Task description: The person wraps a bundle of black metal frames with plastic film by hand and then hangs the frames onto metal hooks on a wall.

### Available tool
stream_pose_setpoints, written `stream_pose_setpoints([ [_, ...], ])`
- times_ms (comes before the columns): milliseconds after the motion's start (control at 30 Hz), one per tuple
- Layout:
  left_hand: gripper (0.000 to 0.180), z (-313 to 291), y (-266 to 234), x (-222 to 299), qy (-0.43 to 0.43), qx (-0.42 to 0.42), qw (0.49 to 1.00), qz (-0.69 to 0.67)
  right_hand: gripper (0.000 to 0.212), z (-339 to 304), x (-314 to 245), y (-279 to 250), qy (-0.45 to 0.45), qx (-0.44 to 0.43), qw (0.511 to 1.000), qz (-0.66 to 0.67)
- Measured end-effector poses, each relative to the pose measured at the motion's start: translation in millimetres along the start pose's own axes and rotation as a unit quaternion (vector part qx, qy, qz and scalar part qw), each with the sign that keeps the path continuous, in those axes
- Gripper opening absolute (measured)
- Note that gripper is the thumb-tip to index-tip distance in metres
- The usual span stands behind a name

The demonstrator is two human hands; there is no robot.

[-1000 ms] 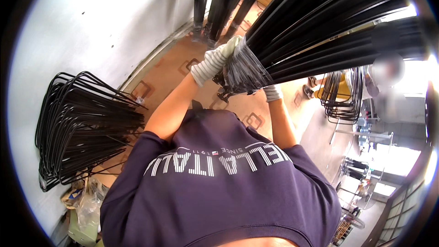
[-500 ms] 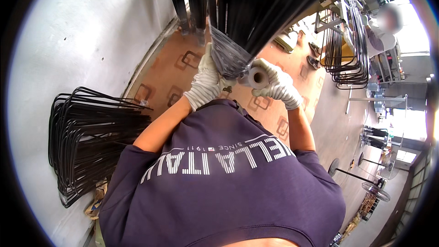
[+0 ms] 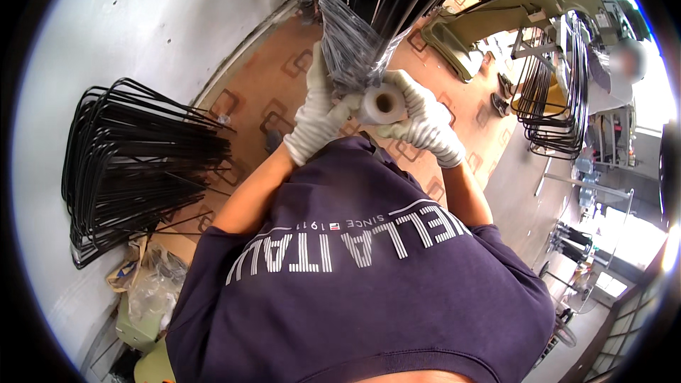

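A bundle of black metal tubes [image 3: 401, 0] comes down from the top of the view, its near end wrapped in clear stretch film [image 3: 346, 39]. Both my hands wear white knitted gloves. My right hand [image 3: 424, 119] grips a roll of stretch film [image 3: 384, 104] just under the wrapped end, with the hollow core facing up at me. On the bundle's other side, my left hand [image 3: 317, 112] is closed about the wrapped end, its fingers reaching up along the film and partly hidden. Its thumb lies close to the roll's left side.
Many bent black metal frames [image 3: 135, 163] lean by the white wall [image 3: 170, 21] at left, above plastic bags [image 3: 157, 280]. A green machine [image 3: 521, 3] stands at far right, beside hanging black frames [image 3: 557, 99] and another person [image 3: 618, 74]. Patterned brown flooring [image 3: 277, 64] lies below.
The roll has shifted left under the bundle's end, my right hand with it. My view has turned, showing more of the green machine and the bags at left.
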State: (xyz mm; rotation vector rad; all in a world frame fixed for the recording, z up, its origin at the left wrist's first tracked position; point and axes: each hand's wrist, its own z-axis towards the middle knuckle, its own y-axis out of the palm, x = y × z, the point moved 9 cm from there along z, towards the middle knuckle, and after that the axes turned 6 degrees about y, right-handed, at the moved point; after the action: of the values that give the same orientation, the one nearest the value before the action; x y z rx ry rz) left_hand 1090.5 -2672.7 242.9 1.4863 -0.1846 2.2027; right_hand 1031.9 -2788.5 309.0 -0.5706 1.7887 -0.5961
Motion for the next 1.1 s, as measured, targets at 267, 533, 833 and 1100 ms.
stream_pose_setpoints([
  [267, 0.056, -25.9, -21.6, 39.9, 0.036, -0.092, 0.972, 0.212, 0.07, 10.2, -10.0, 27.0, 0.04, -0.022, 0.998, 0.042],
  [533, 0.064, -15.3, -39.2, 15.6, 0.055, -0.008, 0.971, 0.231, 0.064, 26.0, -16.8, 53.6, -0.025, 0.028, 0.965, 0.259],
  [833, 0.067, -21.9, -109.9, -11.9, -0.034, 0.137, 0.989, 0.055, 0.07, 78.2, -16.8, 50.3, -0.124, 0.105, 0.886, 0.435],
  [1100, 0.071, 17.8, -179.9, -27.0, -0.102, 0.132, 0.977, -0.134, 0.045, 174.2, -16.8, 77.2, -0.144, -0.29, 0.699, 0.637],
])
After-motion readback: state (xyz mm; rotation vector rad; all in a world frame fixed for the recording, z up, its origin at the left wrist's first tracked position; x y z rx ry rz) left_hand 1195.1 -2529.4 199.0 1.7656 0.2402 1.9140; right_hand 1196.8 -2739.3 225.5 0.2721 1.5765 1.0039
